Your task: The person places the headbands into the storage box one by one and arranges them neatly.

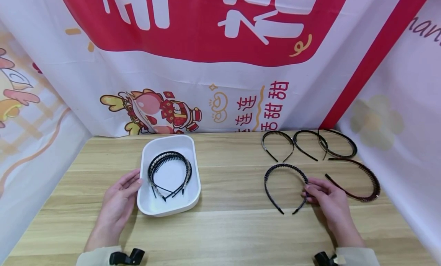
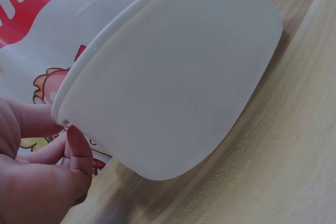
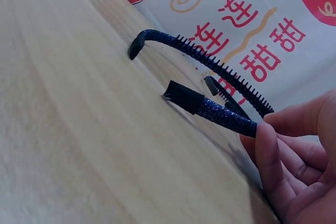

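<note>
- On my right, the right hand [image 1: 327,195] pinches a dark blue glittery headband [image 1: 285,165] between thumb and fingers, at its three o'clock side; the toothed arch points to twelve and both tips to six, near the tabletop [image 1: 234,235].
- At nine o'clock from that headband, well apart, I have the white tray [image 1: 172,205].
- The left hand [image 1: 118,199] grips the tray's rim at its nine o'clock side; the left wrist view shows me thumb and fingers closed on the edge.
- Inside the tray I see several stacked headbands [image 1: 188,170], arches towards twelve and legs crossing near six; their overlap keeps me from counting them.
- Around the held headband, taking its middle as my clock centre, more are lying loose. A slim black headband [image 1: 277,132] is at twelve, its side meeting the next one.
- A second black headband [image 1: 306,131] is at one o'clock, and its arch crosses a brown-black headband [image 1: 354,146] at two; those two are tangled in outline.
- A reddish-brown headband [image 1: 373,180] is at three, beyond the right hand, one tip just beside the knuckles, so I count it the closest obstacle there.
- A printed cloth [image 1: 220,72] walls off the table's twelve o'clock edge, right behind the loose headbands.
</note>
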Tool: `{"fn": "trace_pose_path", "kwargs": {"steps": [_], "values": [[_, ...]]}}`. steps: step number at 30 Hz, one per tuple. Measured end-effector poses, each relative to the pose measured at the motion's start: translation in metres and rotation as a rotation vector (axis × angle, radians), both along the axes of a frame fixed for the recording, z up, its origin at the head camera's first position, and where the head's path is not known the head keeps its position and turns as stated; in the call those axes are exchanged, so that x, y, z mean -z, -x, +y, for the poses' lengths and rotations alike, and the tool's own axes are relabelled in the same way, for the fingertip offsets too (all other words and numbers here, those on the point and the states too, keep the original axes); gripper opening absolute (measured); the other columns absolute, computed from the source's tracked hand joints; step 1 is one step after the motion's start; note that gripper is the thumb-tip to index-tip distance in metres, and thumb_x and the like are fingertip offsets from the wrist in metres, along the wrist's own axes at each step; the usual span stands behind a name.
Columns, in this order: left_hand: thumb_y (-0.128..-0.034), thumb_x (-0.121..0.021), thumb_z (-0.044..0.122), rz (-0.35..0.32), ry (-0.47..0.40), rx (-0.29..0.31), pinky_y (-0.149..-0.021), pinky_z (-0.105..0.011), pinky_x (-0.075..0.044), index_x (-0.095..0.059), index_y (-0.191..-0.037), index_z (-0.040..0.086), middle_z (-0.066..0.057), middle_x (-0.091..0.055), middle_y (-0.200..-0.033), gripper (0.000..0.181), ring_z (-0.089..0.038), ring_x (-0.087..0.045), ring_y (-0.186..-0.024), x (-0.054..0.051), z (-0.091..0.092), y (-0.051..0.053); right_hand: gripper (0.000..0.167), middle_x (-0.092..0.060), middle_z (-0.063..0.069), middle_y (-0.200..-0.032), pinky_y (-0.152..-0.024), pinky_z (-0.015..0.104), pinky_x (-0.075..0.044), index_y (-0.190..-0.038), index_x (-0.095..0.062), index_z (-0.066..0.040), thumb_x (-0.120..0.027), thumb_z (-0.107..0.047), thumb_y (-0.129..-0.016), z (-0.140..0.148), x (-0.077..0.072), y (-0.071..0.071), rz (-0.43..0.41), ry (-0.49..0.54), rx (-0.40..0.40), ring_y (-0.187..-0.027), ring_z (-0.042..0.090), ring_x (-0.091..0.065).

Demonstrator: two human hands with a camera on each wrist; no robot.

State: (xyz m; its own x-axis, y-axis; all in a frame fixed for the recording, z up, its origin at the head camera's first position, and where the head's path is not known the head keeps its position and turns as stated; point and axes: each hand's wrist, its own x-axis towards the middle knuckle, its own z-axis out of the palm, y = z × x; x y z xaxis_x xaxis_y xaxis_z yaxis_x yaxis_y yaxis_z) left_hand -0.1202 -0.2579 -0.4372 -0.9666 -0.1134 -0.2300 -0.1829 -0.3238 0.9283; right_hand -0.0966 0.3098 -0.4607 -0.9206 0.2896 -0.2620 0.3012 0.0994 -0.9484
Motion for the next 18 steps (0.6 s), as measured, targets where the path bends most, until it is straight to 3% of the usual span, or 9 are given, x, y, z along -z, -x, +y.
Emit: {"fn": "trace_pose_path", "kwargs": {"steps": [5, 13, 18], "values": [[-0.1032, -0.059, -0.009, 0.032, -0.026, 0.012, -0.103, -0.013, -0.055, -0.074, -0.118, 0.026, 0.009, -0.071, -0.117, 0.041, -0.003, -0.065, -0.115, 0.002, 0.0, 0.0, 0.046, -0.08, -0.013, -0.095, -0.08, 0.021, -0.066, -0.145, -0.059, 0.0, -0.073, -0.01, -0.103, -0.002, -0.004, 0.001, -0.01, 0.031, 0.007, -0.088, 0.006, -0.079], [-0.102, -0.063, -0.008, -0.008, -0.034, -0.012, -0.102, -0.013, -0.055, -0.077, -0.118, 0.027, 0.011, -0.075, -0.114, 0.041, -0.002, -0.067, -0.115, 0.002, -0.003, -0.002, 0.04, -0.081, -0.01, -0.096, -0.081, 0.021, -0.066, -0.14, -0.062, -0.003, -0.073, -0.009, -0.102, -0.016, -0.006, 0.006, -0.004, 0.124, 0.009, -0.088, 0.007, -0.079], [-0.1012, -0.064, -0.008, 0.002, -0.033, -0.009, -0.103, -0.014, -0.056, -0.077, -0.119, 0.027, 0.012, -0.077, -0.114, 0.041, -0.001, -0.069, -0.114, 0.002, -0.002, -0.001, 0.039, -0.082, -0.007, -0.095, -0.08, 0.02, -0.066, -0.139, -0.063, -0.002, -0.073, -0.007, -0.101, -0.024, -0.007, 0.01, 0.007, 0.183, 0.041, -0.087, 0.009, -0.08]]}}
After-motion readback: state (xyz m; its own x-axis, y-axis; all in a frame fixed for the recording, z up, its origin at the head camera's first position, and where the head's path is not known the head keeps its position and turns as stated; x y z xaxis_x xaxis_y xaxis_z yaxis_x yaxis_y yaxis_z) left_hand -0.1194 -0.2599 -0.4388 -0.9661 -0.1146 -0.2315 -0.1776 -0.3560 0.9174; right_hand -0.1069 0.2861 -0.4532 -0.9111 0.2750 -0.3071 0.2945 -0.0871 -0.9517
